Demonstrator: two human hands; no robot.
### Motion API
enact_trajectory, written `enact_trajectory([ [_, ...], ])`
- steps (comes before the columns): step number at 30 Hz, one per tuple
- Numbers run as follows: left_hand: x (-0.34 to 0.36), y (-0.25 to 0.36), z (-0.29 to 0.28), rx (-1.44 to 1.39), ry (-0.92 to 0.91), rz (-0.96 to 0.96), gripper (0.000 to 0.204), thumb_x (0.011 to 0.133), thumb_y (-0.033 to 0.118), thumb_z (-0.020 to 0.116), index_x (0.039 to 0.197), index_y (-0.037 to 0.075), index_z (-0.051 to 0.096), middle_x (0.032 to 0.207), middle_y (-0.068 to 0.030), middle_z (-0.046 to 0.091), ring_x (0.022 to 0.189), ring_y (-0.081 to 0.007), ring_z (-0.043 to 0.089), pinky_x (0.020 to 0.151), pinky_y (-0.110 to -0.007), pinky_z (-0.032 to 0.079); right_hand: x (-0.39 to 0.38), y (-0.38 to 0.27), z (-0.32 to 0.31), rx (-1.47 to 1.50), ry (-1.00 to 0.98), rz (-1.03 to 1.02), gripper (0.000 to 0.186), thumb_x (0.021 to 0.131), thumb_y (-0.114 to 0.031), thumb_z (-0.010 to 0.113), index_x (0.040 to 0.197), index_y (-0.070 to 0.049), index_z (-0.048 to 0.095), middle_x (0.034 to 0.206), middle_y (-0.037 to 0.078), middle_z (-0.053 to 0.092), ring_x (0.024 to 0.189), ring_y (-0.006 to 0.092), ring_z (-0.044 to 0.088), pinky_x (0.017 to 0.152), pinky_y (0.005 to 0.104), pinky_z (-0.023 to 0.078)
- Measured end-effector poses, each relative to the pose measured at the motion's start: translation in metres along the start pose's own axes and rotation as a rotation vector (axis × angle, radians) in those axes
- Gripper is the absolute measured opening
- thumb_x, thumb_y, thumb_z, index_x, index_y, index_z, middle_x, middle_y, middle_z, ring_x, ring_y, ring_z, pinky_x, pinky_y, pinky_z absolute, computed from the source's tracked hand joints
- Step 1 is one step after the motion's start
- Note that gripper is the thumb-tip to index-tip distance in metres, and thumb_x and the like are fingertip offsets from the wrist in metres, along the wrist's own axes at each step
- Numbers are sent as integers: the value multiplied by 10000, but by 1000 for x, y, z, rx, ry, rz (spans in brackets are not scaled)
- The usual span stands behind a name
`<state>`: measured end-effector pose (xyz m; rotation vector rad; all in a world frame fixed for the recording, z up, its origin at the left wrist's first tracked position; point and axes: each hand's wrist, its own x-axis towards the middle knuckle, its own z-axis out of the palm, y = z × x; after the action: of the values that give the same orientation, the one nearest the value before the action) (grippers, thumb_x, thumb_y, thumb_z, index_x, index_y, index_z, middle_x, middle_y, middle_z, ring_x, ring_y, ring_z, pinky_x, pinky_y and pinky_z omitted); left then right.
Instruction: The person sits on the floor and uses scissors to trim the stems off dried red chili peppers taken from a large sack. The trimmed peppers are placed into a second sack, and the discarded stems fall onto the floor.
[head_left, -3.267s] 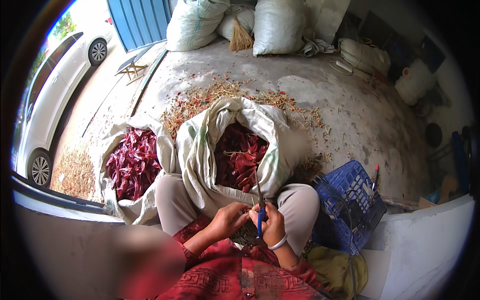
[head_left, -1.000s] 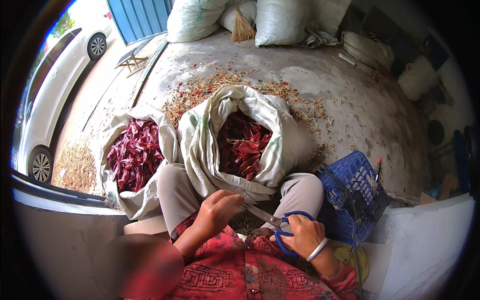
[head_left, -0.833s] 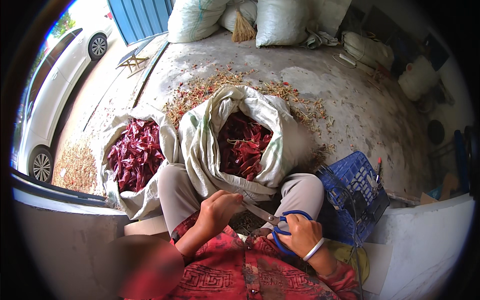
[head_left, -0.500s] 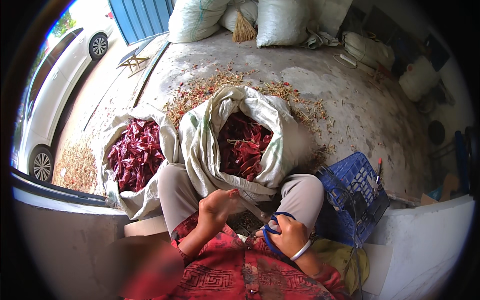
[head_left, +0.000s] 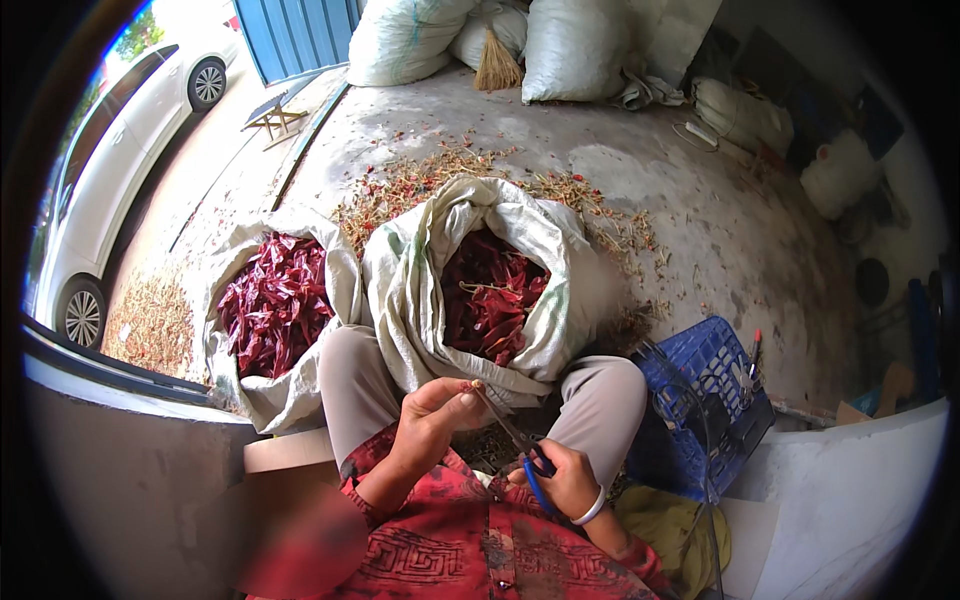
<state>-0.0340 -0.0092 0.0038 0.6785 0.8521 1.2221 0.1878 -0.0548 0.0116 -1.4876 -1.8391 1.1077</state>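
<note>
My left hand (head_left: pixel 428 420) is closed in a pinch on a dried red chili; only the chili's reddish end with a pale tip (head_left: pixel 476 385) shows at the fingertips. In my right hand (head_left: pixel 568 480) is a pair of scissors (head_left: pixel 537 488) with blue handles, its blades angled up and left toward the pinched chili. Whether the blades touch the chili I cannot tell. Just beyond the hands, between my knees, stands an open white woven sack (head_left: pixel 400 290) with dried red chilies (head_left: pixel 495 300) inside. A second open sack (head_left: pixel 345 270), fuller of chilies (head_left: pixel 275 305), is to its left.
A blue plastic crate (head_left: pixel 690 380) stands at my right knee with a cable by it. Stems and chili scraps (head_left: pixel 400 185) litter the concrete floor behind the sacks. Full white sacks (head_left: pixel 575 50) and a straw broom (head_left: pixel 497 65) are farther back. A white car (head_left: pixel 130 150) is outside, left.
The scissors' handles have swung in my right hand and its fingers have shifted on them. The blades now reach up to my left fingertips, where the chili's pale end shows. The view has shifted slightly.
</note>
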Motion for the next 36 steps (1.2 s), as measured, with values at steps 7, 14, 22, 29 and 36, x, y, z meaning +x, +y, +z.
enact_trajectory([
  [7,3,4,-7,-48,39,-48,122,929,92,549,987,-1,603,847,-60,630,696,-128,605,624,-278,515,-8,-8,-25,-198,82,-57,521,674,-433,829,776,-46,495,701,102,527,664,324,573,572,419,455],
  [14,-6,-1,3,-45,-145,-167,124,926,88,507,940,12,605,677,1,488,594,-88,435,564,-251,387,7,-26,-26,-283,80,-151,656,602,-497,856,870,-16,499,751,101,508,664,309,549,589,408,450],
  [22,-9,-12,1,-128,-141,-322,103,899,56,478,885,41,579,722,-37,523,628,-128,445,573,-289,373,1,-15,-12,-300,70,-135,633,625,-542,823,789,-35,482,717,103,514,632,312,558,557,408,448],
  [29,-12,-38,-7,-223,-128,-460,70,876,92,518,865,41,565,741,-14,507,657,-134,454,594,-269,374,-23,10,11,-231,-8,19,505,727,-499,778,710,-47,553,578,87,564,517,250,576,502,368,458],
  [36,-5,-41,-10,-340,-236,-498,65,871,126,575,872,63,559,764,-56,538,676,-174,487,610,-328,408,-35,46,27,209,-38,91,547,762,-585,708,866,-58,606,647,107,606,569,302,607,539,399,459],
])
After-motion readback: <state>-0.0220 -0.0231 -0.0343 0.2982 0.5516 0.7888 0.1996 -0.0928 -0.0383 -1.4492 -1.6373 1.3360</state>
